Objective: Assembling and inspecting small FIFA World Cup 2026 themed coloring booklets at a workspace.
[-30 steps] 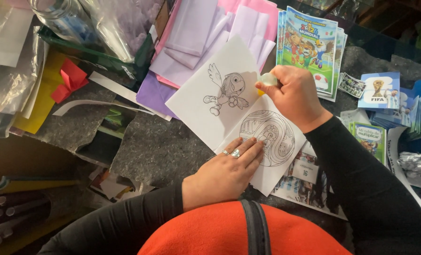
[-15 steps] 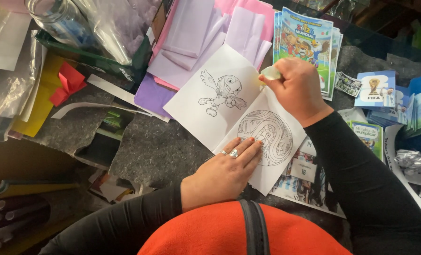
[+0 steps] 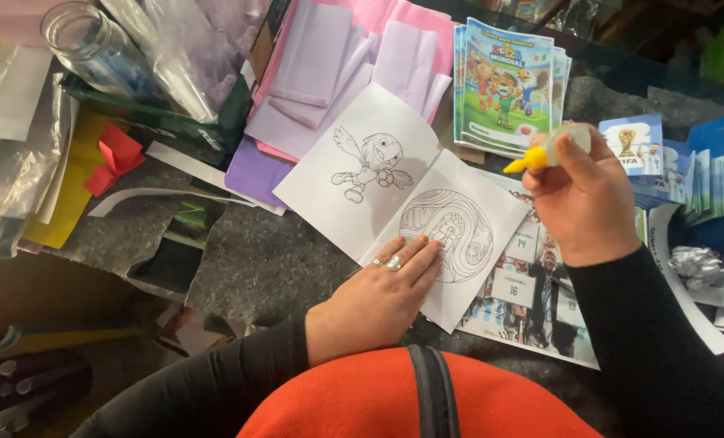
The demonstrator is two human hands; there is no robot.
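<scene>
An open white booklet with line drawings lies on the dark table; one page shows a cartoon bird with a ball, the other a round patterned design. My left hand, with rings, rests flat on the booklet's lower edge. My right hand is lifted to the right of the booklet and grips a small glue bottle with a yellow nozzle pointing left.
A stack of colourful cartoon booklets lies behind. Pink and lilac paper sheets sit at the back, a glass jar and plastic bags at the far left, a red paper piece, sticker packs at right, a photo sheet underneath.
My right hand has lifted off the booklet's top edge and moved right, so the glue bottle with its yellow nozzle now shows. My left hand stays on the booklet.
</scene>
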